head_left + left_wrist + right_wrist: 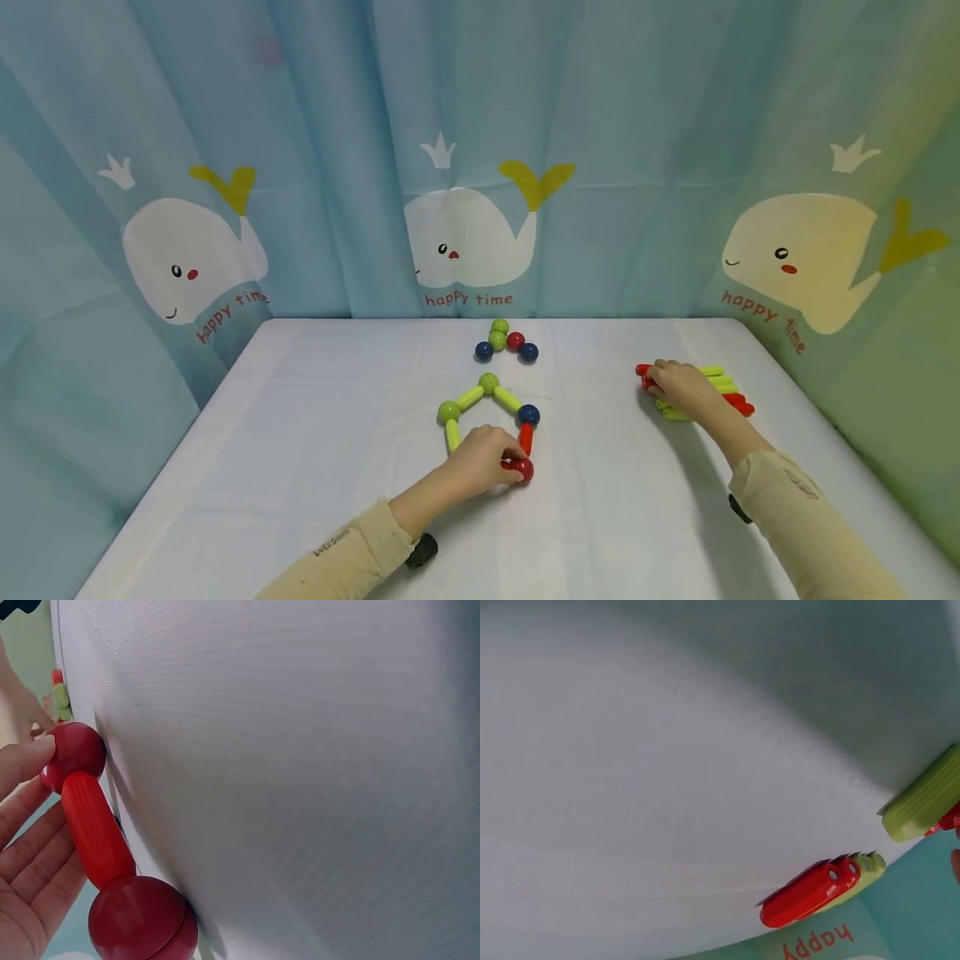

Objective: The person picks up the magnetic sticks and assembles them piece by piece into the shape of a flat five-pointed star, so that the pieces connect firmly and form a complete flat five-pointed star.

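My left hand (480,458) pinches a red ball (79,754) between thumb and fingers at the near right corner of a ring of balls and rods. A red rod (96,829) joins that ball to a second red ball (139,919), which the hand hides in the head view. The ring also has a blue ball (528,415), green balls (488,383), green rods (470,397) and another red rod (526,437). At the right, my right hand (682,387) grips a red rod (950,817) over a row of rods, its fingertips partly hidden.
Loose green, red and blue balls (498,340) lie near the table's back edge. Beside the right hand are green rods (718,380) and red rods (810,892). The white table (337,400) meets a whale-print curtain (322,208) at the back.
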The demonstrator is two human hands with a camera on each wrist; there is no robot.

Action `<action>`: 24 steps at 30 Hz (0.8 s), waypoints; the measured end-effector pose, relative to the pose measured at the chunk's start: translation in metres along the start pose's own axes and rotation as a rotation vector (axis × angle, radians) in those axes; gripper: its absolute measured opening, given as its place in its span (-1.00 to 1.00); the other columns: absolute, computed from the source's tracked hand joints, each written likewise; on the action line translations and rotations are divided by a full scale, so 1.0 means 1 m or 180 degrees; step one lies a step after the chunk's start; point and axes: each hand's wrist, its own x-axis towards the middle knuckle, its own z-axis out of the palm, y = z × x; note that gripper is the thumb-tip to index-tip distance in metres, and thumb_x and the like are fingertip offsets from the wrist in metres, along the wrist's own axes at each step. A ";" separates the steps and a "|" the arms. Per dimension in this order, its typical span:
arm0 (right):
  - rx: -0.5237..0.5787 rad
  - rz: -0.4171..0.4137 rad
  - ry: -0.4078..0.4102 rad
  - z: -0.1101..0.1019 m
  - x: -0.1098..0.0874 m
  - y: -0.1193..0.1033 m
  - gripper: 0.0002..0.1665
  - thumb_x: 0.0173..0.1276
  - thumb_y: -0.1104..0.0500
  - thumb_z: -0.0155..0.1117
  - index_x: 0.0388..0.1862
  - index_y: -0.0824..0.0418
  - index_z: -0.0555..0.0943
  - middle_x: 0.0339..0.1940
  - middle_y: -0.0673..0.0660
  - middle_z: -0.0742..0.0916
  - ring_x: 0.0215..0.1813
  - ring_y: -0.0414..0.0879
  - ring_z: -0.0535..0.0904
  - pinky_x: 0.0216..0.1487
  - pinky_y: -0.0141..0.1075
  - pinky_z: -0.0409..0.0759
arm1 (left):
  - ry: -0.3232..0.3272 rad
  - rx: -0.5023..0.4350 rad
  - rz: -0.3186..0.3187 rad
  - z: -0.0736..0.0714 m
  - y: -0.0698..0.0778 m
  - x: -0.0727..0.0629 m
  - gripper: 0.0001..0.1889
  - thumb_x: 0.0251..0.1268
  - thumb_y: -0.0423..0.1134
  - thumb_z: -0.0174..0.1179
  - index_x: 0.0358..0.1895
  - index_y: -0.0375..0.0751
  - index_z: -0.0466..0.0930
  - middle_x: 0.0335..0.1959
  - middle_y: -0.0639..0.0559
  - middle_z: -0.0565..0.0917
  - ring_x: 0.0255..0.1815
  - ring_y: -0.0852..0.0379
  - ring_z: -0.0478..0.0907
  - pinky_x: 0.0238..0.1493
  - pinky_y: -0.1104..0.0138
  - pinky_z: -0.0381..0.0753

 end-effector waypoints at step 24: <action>0.0917 -0.0177 0.1322 0.000 -0.011 -0.040 -0.70 0.06 0.46 0.36 -0.20 0.37 0.53 -0.30 0.23 0.68 -0.29 0.06 0.61 -0.26 -0.08 0.64 | 0.0003 -0.0016 -0.0129 0.002 0.000 0.000 -0.82 0.00 -0.26 0.42 -0.26 -0.14 0.75 -0.39 0.18 0.72 -0.36 0.36 0.44 -0.28 0.53 0.44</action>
